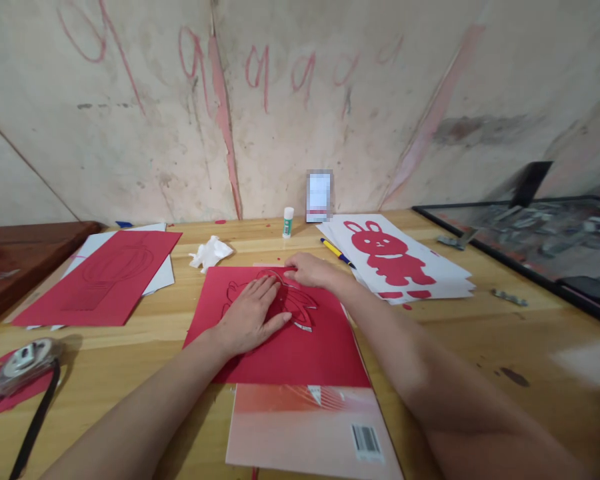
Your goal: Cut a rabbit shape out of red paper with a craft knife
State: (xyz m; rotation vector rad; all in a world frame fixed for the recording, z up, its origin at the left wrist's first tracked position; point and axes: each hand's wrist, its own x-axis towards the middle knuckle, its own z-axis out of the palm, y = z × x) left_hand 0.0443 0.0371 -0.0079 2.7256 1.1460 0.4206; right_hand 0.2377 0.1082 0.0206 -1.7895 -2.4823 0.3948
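Observation:
A sheet of red paper (280,363) lies in front of me, with a dark outline drawing on its upper half. Some of the outline at the right is cut through, and pale slits show there. My left hand (250,310) rests flat on the sheet over the drawing, fingers stretched out and thumb apart. At the sheet's upper edge, my right hand (310,270) has its fingers curled together by the top of the drawing. Whatever they may hold is hidden or too small to make out. A pinkish booklet (290,433) with a barcode lies beneath the red sheet.
Right of the sheet are white papers (445,277) bearing a red rabbit cutout (380,243), and a yellow-blue pen (336,252). Behind stand a glue stick (287,223) and a phone (319,195). Crumpled tissue (211,253), another red sheet (115,280) and a tape measure (27,363) lie left.

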